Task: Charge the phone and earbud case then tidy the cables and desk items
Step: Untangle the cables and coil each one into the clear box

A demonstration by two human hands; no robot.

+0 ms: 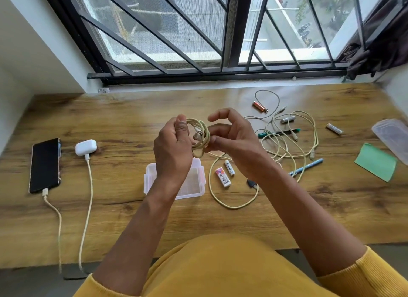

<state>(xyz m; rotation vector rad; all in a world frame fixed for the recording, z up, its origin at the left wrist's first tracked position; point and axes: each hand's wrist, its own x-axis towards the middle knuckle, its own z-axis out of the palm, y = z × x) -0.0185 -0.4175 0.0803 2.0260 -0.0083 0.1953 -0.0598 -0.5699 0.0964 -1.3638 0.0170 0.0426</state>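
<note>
My left hand [172,146] grips a coil of cream cable [202,135] held above the desk, and my right hand [234,139] pinches the same coil from the right, upper fingers spread. The cable's loose end trails down to a loop [234,205] on the wooden desk [123,117]. At the far left a black phone [45,165] lies with a cable plugged into its near end. Beside it a white earbud case [85,146] also has a cable plugged in.
A clear lidless plastic box [189,186] sits under my left wrist; its lid [391,136] lies far right by a green sticky pad [375,162]. Tangled cables [291,139], pens, several batteries, an eraser [223,177] and a small black clip are scattered at right.
</note>
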